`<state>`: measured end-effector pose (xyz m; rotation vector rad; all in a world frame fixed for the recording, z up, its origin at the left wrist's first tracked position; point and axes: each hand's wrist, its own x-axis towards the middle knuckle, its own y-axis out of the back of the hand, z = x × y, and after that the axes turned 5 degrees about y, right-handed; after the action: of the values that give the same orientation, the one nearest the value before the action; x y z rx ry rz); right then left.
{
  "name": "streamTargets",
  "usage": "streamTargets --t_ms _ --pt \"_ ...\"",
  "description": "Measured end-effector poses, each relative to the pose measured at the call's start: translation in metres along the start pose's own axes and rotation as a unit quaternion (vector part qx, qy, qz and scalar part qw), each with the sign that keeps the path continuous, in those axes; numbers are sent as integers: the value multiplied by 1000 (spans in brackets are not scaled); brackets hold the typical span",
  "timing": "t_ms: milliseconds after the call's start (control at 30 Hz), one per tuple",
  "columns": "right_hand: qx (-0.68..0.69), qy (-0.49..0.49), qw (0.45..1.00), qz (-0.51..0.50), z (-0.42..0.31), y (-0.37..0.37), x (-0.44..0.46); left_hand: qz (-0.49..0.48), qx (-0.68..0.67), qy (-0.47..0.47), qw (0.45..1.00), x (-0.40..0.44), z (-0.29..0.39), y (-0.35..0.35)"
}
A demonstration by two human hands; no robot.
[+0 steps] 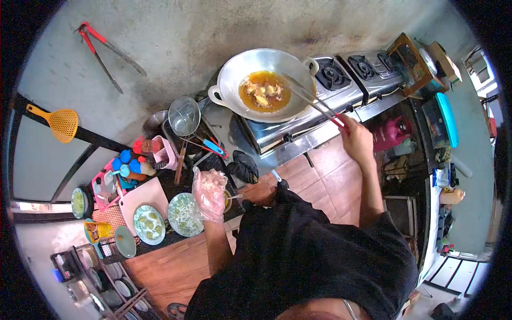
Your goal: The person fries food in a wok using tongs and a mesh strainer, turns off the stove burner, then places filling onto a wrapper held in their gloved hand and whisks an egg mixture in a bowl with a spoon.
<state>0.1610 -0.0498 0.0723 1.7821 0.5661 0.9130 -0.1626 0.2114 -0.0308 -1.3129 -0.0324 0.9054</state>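
Note:
My right hand (pixel 356 140) is closed on red-handled metal tongs (pixel 314 102), whose tips reach over the right side of a large silver wok (pixel 232 69). Pieces of food (pixel 262 95) lie in brown oil in the middle of the wok. A clear plastic glove covers my left hand (pixel 209 196), which is beside a green and white plate (pixel 184 214) and over part of a small bowl (pixel 228 201) with a spoon. The gloved fingers look curled; whether they hold anything is hidden.
Two gas stoves (pixel 333 74) stand along the wall. At the left are a round strainer (pixel 184 116), a second patterned plate (pixel 149 225), a pale board (pixel 141 194) and blue-capped bottles (pixel 133 166). Another pair of tongs (pixel 112 53) hangs on the wall.

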Motion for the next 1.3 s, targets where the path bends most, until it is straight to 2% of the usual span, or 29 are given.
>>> streamTargets --t_ms 100,200,233,433,500,533,600,667,800,900,933,1100,1300 --pt "-29 5 997 -70 24 16 36 -30 -10 1 1000 4 -14 -5" --pt "-89 78 984 -130 52 5 74 -17 17 -45 999 6 -32 -10" --pt "-95 112 980 -136 61 1 88 -60 1 -55 997 9 -37 -10" --pt "-142 273 936 -174 91 -19 165 6 -35 -138 990 6 -83 -35" --pt "-124 321 928 -142 102 -34 184 -20 -72 -144 987 9 -100 -31" --pt "-120 328 926 -142 107 -42 194 -28 -86 -150 985 8 -110 -35" --pt "-180 330 903 -208 113 -57 210 -32 -105 -161 981 7 -128 -41" --pt "-174 331 904 -209 123 -72 220 -35 -114 -155 981 7 -142 -43" --pt "-176 319 912 -190 129 -77 236 44 -115 -190 974 2 -162 -62" --pt "-126 309 933 -134 130 -66 239 8 -151 -200 968 0 -170 -57" --pt "-124 312 932 -134 130 -68 239 42 -140 -212 966 0 -171 -61" --pt "-119 382 900 -175 117 -64 234 26 -139 -224 964 1 -174 -63" --pt "-108 381 900 -180 111 -45 229 12 -142 -224 964 -2 -180 -61"
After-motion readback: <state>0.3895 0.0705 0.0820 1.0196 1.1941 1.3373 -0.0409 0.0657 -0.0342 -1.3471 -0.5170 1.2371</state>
